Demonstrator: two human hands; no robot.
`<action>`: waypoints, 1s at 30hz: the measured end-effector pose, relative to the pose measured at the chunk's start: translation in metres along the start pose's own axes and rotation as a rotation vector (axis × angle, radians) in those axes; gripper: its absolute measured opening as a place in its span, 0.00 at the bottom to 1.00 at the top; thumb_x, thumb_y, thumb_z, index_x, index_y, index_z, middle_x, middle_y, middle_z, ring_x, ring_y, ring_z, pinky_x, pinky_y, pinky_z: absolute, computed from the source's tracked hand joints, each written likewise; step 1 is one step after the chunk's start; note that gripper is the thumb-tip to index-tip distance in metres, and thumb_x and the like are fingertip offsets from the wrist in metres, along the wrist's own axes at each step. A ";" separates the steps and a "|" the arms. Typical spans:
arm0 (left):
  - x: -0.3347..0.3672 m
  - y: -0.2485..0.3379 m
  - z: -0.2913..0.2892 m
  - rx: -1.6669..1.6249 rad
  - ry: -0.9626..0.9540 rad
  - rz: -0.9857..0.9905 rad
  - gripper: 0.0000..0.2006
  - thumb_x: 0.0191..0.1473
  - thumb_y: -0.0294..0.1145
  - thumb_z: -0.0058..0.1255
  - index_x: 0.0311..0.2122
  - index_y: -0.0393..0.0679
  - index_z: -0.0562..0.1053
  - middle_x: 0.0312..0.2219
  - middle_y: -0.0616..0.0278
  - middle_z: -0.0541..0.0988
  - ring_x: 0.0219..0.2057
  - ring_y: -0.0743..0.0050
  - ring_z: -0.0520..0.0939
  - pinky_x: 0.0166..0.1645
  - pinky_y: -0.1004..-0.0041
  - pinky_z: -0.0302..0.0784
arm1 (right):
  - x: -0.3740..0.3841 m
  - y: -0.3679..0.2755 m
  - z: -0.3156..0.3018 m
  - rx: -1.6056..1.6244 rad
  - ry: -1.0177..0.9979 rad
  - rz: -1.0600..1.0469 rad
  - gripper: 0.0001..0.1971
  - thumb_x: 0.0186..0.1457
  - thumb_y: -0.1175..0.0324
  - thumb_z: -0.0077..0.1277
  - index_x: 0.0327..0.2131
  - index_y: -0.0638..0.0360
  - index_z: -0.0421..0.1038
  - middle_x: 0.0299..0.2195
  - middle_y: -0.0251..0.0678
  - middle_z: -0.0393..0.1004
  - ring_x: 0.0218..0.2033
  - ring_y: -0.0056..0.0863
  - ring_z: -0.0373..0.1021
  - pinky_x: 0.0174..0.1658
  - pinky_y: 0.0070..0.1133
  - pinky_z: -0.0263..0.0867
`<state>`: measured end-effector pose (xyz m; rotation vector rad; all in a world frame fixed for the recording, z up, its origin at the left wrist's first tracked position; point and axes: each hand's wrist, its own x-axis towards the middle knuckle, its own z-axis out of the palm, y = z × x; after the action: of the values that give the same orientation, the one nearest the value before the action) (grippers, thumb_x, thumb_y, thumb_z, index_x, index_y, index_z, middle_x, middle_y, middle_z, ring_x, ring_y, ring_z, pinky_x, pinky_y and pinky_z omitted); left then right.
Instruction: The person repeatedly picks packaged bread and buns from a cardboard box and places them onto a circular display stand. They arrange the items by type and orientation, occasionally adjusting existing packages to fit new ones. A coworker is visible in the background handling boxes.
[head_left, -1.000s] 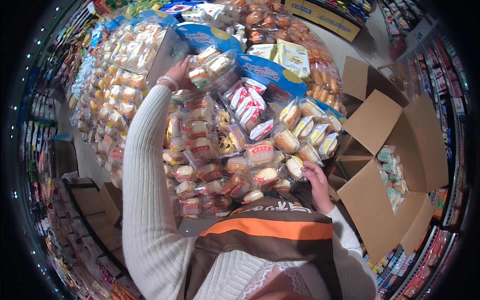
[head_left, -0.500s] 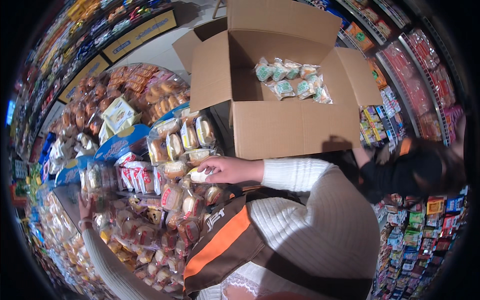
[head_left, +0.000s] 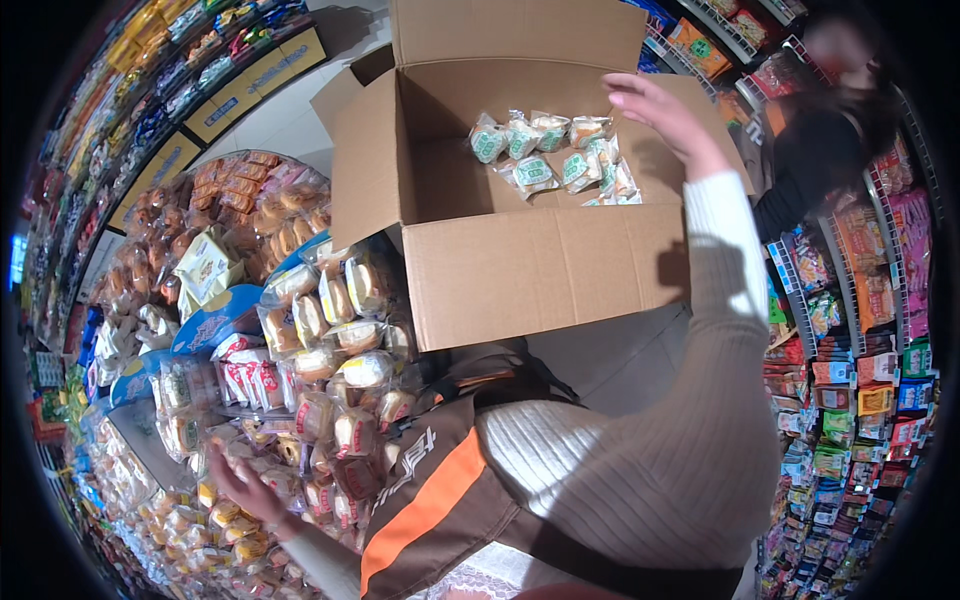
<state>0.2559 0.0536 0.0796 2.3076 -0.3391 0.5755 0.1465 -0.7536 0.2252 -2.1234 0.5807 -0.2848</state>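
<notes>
My right hand (head_left: 660,115) is raised over the right side of an open cardboard box (head_left: 540,275), fingers stretched out and nothing in them. On the box floor lie several clear-wrapped buns (head_left: 533,175) with green print, grouped towards the back and middle, apart from that hand. Low on the left, my left hand (head_left: 245,487) hovers with spread, empty fingers over a display of packaged bread. Closest to it are clear packs of small rolls (head_left: 180,435) and purplish packs (head_left: 285,450). Whether its fingertips touch any pack is unclear.
White-and-red packs (head_left: 252,380), oval bread packs (head_left: 340,295) and blue curved signs (head_left: 215,320) fill the round display. Beyond the box's right flap, a person in dark clothing (head_left: 825,155) is beside snack shelves (head_left: 865,270). Another shelf row (head_left: 255,85) runs along the far left.
My right hand has left the oval bread packs and swung up and right to the box. My left hand has moved down and right, off the clear packs. The other person has shifted farther away.
</notes>
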 end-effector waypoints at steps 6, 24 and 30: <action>-0.094 0.130 0.070 -0.249 -0.190 -0.254 0.14 0.63 0.23 0.48 0.53 0.33 0.73 0.55 0.49 0.74 0.59 0.56 0.73 0.63 0.62 0.67 | 0.116 0.216 0.025 -0.652 -0.325 0.508 0.54 0.39 0.33 0.65 0.62 0.65 0.65 0.62 0.54 0.67 0.65 0.46 0.61 0.68 0.32 0.55; -0.139 0.206 0.166 -0.495 -0.287 -0.413 0.12 0.60 0.20 0.50 0.48 0.33 0.75 0.46 0.51 0.79 0.48 0.61 0.80 0.57 0.65 0.73 | 0.120 0.220 0.068 -1.009 -0.606 0.413 0.56 0.37 0.22 0.58 0.65 0.52 0.66 0.69 0.60 0.46 0.69 0.57 0.48 0.70 0.47 0.45; -0.137 0.206 0.175 -0.447 -0.281 -0.419 0.11 0.60 0.20 0.51 0.47 0.33 0.76 0.44 0.53 0.80 0.46 0.63 0.81 0.55 0.67 0.73 | 0.113 0.228 0.081 -0.931 -0.550 0.332 0.53 0.38 0.23 0.57 0.58 0.59 0.73 0.65 0.55 0.61 0.67 0.54 0.50 0.68 0.40 0.52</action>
<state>0.1085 -0.2050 0.0209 1.9378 -0.0917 -0.0375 0.2090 -0.8662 -0.0093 -2.7348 0.8013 0.8972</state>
